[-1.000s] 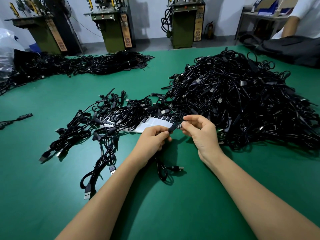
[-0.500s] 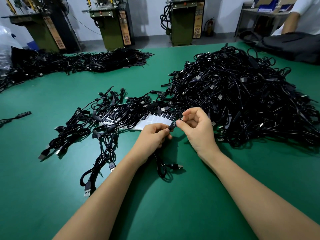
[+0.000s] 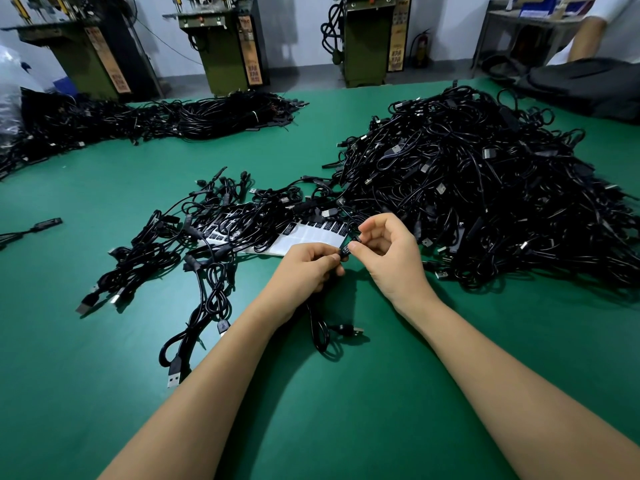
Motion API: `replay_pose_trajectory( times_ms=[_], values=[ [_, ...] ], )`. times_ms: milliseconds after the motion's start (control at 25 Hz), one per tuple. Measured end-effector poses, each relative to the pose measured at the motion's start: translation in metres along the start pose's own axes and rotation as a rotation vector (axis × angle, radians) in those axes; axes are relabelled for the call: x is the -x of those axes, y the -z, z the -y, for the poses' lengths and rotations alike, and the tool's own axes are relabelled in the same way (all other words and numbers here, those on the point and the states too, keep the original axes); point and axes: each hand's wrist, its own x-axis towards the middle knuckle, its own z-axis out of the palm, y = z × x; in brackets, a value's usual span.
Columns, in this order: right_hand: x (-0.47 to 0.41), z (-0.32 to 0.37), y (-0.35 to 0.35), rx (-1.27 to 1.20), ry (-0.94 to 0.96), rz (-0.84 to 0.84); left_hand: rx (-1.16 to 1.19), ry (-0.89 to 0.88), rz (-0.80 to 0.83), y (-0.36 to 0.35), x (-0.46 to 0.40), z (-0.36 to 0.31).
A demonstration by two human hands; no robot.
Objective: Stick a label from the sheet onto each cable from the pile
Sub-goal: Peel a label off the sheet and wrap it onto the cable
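Pinching a black label (image 3: pixel 347 248) onto one USB cable (image 3: pixel 320 336), left hand (image 3: pixel 306 268) and right hand (image 3: pixel 388 251) meet before the label sheet (image 3: pixel 308 239).

Green table mat (image 3: pixel 104 393) fills the view; at its far left edge sits a clear plastic bag (image 3: pixel 10 88), and at far right a dark bag or cloth bundle (image 3: pixel 585 88) with another person's bare forearm (image 3: pixel 585 38) behind it. Three olive-green machines stand along the white wall: left (image 3: pixel 79 53), middle (image 3: pixel 225 46), right (image 3: pixel 367 39), each with an orange-brown label strip down the front. A red fire extinguisher (image 3: pixel 421 46) stands just right of the third machine, and a grey side table (image 3: pixel 526 24) with blue boxes is in the far right corner.
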Motion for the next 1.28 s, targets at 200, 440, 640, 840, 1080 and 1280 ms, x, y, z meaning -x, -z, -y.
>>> replay_pose_trajectory(
  times_ms=[200, 440, 640, 840, 1080, 1280],
  values=[
    [-0.0009, -0.0014, 0.0009, 0.012, 0.003, -0.005, 0.014, 0.003, 0.008, 0.0002, -0.0013, -0.0002],
    [-0.0009, -0.0030, 0.0006, 0.046, 0.003, -0.002, -0.004, 0.006, 0.003, 0.0006, -0.0017, 0.0008],
    [-0.0015, -0.0053, 0.0002, 0.095, 0.019, -0.001, -0.003, 0.009, -0.002, -0.0001, -0.0013, 0.0000],
    [-0.0009, -0.0064, -0.0007, 0.133, 0.037, 0.001, -0.028, 0.010, -0.017, -0.0007, -0.0002, -0.0004],
    [0.0007, -0.0055, -0.0026, 0.170, 0.059, -0.008, -0.115, -0.031, -0.044, -0.0025, 0.0016, -0.0015],
    [0.0023, -0.0033, -0.0039, 0.235, 0.103, -0.003, -0.153, -0.039, -0.049, -0.0024, 0.0032, -0.0024]
  ],
)
